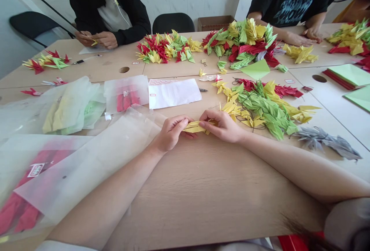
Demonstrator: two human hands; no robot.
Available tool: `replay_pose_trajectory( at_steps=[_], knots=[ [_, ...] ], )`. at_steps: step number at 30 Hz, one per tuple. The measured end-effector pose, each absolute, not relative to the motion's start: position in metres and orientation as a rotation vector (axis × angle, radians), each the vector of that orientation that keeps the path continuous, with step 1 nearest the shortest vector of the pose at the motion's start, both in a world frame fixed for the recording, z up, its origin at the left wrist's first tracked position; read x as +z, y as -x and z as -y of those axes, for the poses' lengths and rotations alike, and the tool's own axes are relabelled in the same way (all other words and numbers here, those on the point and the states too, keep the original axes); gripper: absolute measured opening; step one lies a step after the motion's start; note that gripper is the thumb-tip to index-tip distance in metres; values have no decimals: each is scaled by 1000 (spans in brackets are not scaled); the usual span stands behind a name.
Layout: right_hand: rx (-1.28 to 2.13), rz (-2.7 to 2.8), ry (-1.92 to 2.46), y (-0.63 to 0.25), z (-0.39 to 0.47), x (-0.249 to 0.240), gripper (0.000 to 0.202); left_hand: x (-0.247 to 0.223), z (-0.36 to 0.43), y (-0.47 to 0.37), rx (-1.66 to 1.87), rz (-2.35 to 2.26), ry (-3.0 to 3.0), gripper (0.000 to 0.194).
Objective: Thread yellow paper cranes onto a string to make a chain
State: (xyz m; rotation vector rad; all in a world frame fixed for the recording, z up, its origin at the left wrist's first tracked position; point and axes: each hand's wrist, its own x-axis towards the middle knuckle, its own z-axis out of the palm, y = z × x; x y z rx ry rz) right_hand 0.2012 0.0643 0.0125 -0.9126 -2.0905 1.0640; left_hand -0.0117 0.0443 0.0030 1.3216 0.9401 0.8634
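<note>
Between my two hands is a piece of folded yellow paper [194, 127], held level a little above the wooden table [196, 189]. My left hand [172, 131] pinches its left end between thumb and fingers. On the other end, my right hand [221, 126] has its thumb and fingers closed, hiding part of the paper. Just right of my right hand lie strings of folded paper cranes, yellow [231, 106] and green [264, 106]. Clear plastic bags [95, 158] lie beside my left forearm, some with red folded paper inside.
A white sheet [176, 94] and a pen [203, 89] lie beyond my hands. Piles of coloured paper cranes [164, 49] spread across the far side. Square paper stacks [347, 74] and a grey bundle [329, 141] lie right. Two people [124, 16] [289, 8] sit opposite, hands on the table.
</note>
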Motion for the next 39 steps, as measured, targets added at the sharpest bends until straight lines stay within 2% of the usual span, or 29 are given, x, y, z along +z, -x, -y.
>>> replay_pose_trajectory(
  at_steps=[8, 17, 34, 39],
  knots=[
    [1057, 2099, 885, -200, -64, 10, 21, 5, -41, 4, 847, -975, -1321, 27],
    [1286, 2048, 928, -203, -65, 10, 25, 1, -43, 8, 886, -967, -1430, 24],
    [1025, 2095, 949, -199, -63, 15, 20, 2, -46, 9, 921, -1047, -1556, 23],
    [955, 2094, 954, -199, -62, 9, 23, 0, -46, 4, 966, -1092, -1435, 31]
  ],
)
